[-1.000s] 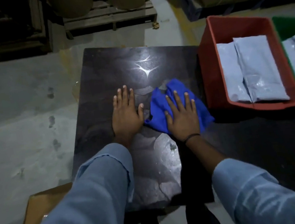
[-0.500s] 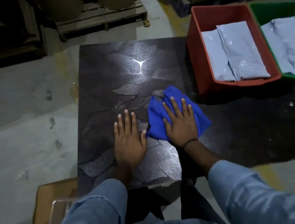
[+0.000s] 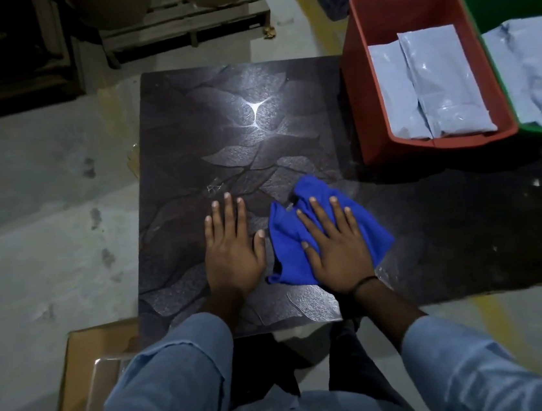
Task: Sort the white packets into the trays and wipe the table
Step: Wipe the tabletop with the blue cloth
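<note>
A blue cloth (image 3: 303, 201) lies crumpled on the dark patterned table (image 3: 220, 126). My right hand (image 3: 335, 248) presses flat on the cloth with straight fingers. Just left of the cloth, my left hand (image 3: 232, 250) rests flat on the bare tabletop with fingers spread. A red tray (image 3: 362, 100) at the table's right holds two white packets (image 3: 435, 85) side by side. Beside it a green tray (image 3: 476, 6) holds more white packets (image 3: 531, 74), partly cut off by the frame edge.
A cardboard box (image 3: 88, 361) sits on the floor at the table's near left corner. A wooden pallet (image 3: 181, 26) with large rolls stands beyond the table. Grey concrete floor (image 3: 42, 197) lies to the left.
Both hands and the cloth have slid toward the table's near edge, and the view has pulled back, showing more of the trays.
</note>
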Demonstrator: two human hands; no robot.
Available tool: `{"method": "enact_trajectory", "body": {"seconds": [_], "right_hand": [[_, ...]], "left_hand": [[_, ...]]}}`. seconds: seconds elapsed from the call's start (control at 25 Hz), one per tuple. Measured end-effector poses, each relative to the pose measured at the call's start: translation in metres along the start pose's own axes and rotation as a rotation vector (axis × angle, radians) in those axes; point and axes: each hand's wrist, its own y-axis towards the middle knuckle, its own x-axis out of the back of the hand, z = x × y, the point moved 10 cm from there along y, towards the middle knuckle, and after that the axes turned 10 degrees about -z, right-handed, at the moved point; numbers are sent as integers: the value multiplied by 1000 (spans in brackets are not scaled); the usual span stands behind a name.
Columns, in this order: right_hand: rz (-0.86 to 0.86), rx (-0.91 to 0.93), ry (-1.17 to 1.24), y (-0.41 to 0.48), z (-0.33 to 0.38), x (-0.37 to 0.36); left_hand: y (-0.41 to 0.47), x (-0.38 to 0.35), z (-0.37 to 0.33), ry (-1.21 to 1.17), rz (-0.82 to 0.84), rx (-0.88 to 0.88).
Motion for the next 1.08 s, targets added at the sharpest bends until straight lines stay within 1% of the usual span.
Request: {"method": "enact_trajectory", "body": {"seconds": [0.16,0.24,0.28,0.32,0.44,0.48,0.52,0.56,0.6,0.68,0.72,0.76,0.8,0.88,0.92,0.96,1.0,1.04,1.08], "right_hand": [[-26,-196,-45,44,-6,-12],[0,-237,-41,55,-5,-19],[9,-211,-37,54,-3,-20],[7,-145,-32,49,1,-17],[39,134,-25,0,14,-2],[53,168,-25,-18,7,4],[54,145,-34,-32,-9,7],[44,63,-49,-42,-28,10],[22,-69,-67,-47,-49,15],[-35,-345,-94,-48,-75,18],[-38,-430,-90,-46,-74,16],[-21,-432,-70,-42,-62,14],[0,-328,-56,-39,-40,9],[35,30,-33,-42,0,5],[55,156,-22,-44,3,6],[56,196,-30,-47,-4,7],[49,138,-50,-47,-20,8],[20,-20,-68,-45,-43,10],[-22,-228,-80,-43,-67,16]], "left_hand": [[2,2,2,11,-14,-7],[-1,1,1,21,-17,-15],[-1,0,0,22,-18,-19],[-1,0,0,18,-23,-25],[-1,-2,2,15,-12,-16],[-1,-2,2,23,-2,4],[-1,-3,-2,34,16,17],[-5,-5,-11,42,42,11],[-14,-7,-22,47,65,-18],[-30,-8,-43,31,58,-99],[-31,-7,-47,8,56,-118],[-31,-6,-47,-15,56,-126],[-32,-6,-44,-24,56,-125],[-32,-6,-42,-12,49,-130],[-30,-6,-44,-11,52,-134],[-30,-6,-45,-17,55,-137],[-31,-6,-45,-29,55,-136],[-32,-4,-46,-36,48,-135],[-31,-3,-46,-39,42,-130]]}}
